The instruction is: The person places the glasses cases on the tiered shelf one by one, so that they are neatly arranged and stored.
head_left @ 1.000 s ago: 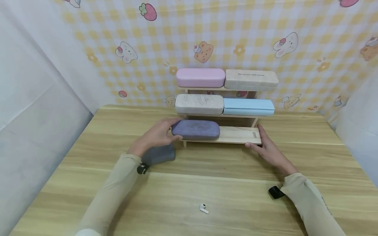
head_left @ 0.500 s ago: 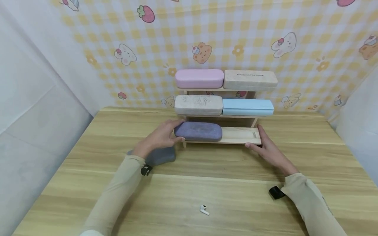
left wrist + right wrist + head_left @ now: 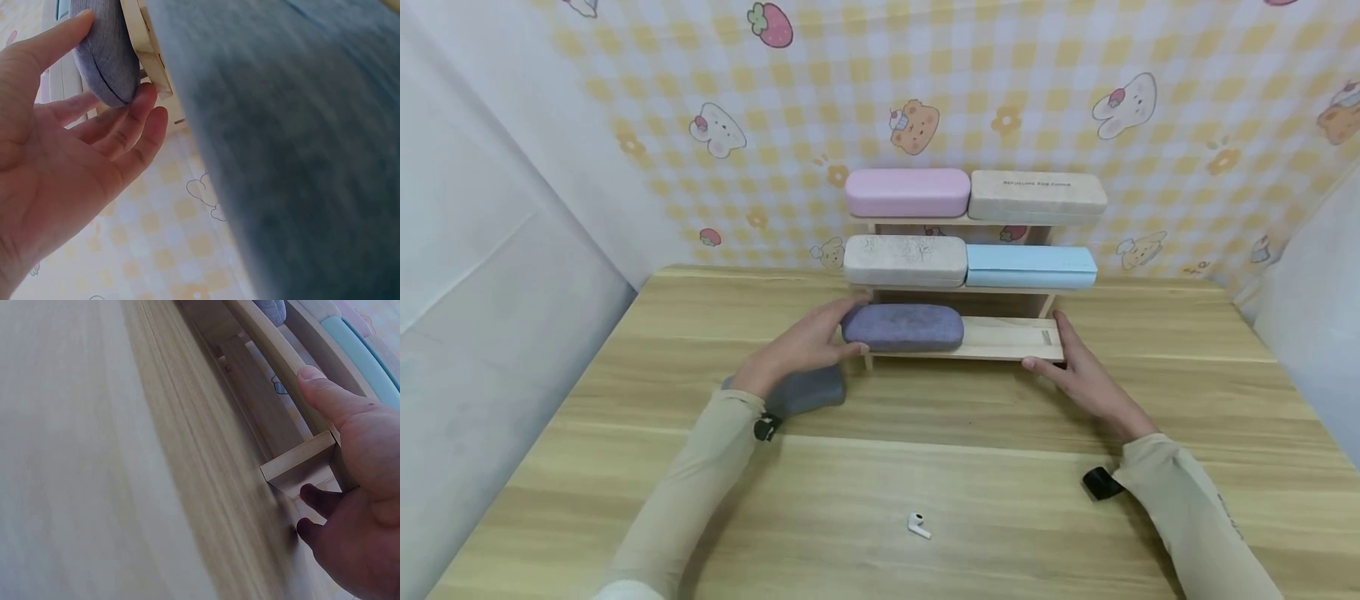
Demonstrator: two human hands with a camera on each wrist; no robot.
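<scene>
A purple glasses case (image 3: 904, 327) lies on the left part of the lowest step of a wooden tiered rack (image 3: 1011, 337). My left hand (image 3: 808, 342) holds the case's left end, thumb at the front and fingers behind; the left wrist view shows the thumb (image 3: 81, 25) against its side. At the rack's right end, my right hand (image 3: 1086, 383) grips the lowest step, its thumb on the front edge. In the right wrist view, that thumb (image 3: 315, 378) presses the wood, and the other fingers sit beyond the end leg (image 3: 300, 464).
Above stand a pink case (image 3: 907, 192), a beige case (image 3: 1037, 197), a grey-white case (image 3: 906, 261) and a light blue case (image 3: 1030, 267). A dark grey case (image 3: 808, 392) lies on the table (image 3: 820, 517) under my left wrist. A white earbud (image 3: 917, 525) lies in front.
The purple case has shifted slightly right along the lowest step, with my left hand moving along. My right hand keeps its place on the rack.
</scene>
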